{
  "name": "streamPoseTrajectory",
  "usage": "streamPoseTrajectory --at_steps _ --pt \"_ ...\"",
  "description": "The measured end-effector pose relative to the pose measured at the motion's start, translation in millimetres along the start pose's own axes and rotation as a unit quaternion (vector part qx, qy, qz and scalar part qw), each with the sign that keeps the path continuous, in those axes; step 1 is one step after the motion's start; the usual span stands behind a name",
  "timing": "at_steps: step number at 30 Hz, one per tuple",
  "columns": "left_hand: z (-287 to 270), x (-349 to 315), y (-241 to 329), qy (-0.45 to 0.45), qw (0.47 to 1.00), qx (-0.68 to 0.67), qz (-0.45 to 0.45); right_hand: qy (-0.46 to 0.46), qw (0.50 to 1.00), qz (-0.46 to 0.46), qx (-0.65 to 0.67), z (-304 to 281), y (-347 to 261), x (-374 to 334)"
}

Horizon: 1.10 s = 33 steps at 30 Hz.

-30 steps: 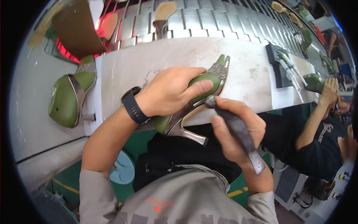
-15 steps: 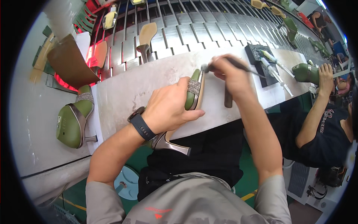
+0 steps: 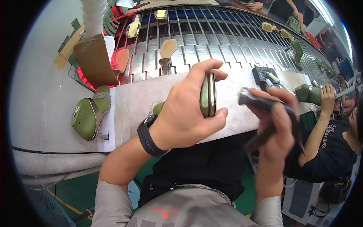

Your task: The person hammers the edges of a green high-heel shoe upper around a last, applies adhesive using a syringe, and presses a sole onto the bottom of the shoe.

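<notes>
My left hand (image 3: 185,104) is wrapped round a green high-heeled shoe (image 3: 205,96), fingers over its far end and thumb at the near side. A shiny metallic strip runs along the shoe's right edge. Most of the shoe is hidden behind the hand; a bit of green shows left of the palm. To the right, apart from the shoe, my right hand (image 3: 278,125) grips dark pincers (image 3: 261,101), blurred by motion, with a metal head pointing left and two dark handles. Another green heeled shoe (image 3: 85,120) on a last stands at the left.
Beyond the pale worktop (image 3: 134,100) runs a slatted metal conveyor (image 3: 211,53) carrying a tan sole piece (image 3: 167,49). A black block (image 3: 261,75) with syringe-like tubes (image 3: 278,81) lies at the right. A brown board (image 3: 94,60) stands at the left. A co-worker (image 3: 332,140) holds a green shoe (image 3: 308,94) nearby.
My right hand has pulled the pincers away from the shoe, toward me and right. My left hand has turned the shoe, hiding its glittery band and heel. The view has shifted.
</notes>
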<state>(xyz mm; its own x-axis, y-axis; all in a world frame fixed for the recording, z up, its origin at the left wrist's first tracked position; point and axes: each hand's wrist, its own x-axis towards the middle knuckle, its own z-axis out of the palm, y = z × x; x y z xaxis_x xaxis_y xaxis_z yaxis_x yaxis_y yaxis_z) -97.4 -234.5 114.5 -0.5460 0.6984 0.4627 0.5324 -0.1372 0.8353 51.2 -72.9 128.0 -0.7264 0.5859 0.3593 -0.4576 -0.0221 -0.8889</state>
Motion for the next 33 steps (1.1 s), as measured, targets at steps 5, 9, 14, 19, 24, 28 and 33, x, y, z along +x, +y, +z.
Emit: streamPoseTrajectory --at_steps 5,9,14,19,24,28,33 --pt "16 -9 -1 0.003 0.991 0.092 0.092 -0.134 0.972 0.017 -0.194 28 -49 -2" --pt "21 -20 3 0.002 0.986 0.073 0.148 -0.09 0.966 0.103 -0.217 44 -68 17" --pt "20 -51 9 -0.002 0.983 0.091 0.16 -0.132 0.966 0.179 -0.13 38 -64 10" --pt "37 -116 -24 0.054 0.944 0.153 0.287 -0.231 0.953 0.192 -0.037 -2 -34 -56" --pt "32 -140 -95 0.097 0.913 0.353 0.18 -0.053 0.967 0.246 -0.029 -14 53 -119" --pt "28 -138 -113 0.078 0.885 0.43 0.163 -0.065 0.963 0.26 -0.022 -12 73 -122" --pt "32 -141 -112 0.09 0.875 0.45 0.153 -0.126 0.968 0.206 -0.066 -17 66 -76"
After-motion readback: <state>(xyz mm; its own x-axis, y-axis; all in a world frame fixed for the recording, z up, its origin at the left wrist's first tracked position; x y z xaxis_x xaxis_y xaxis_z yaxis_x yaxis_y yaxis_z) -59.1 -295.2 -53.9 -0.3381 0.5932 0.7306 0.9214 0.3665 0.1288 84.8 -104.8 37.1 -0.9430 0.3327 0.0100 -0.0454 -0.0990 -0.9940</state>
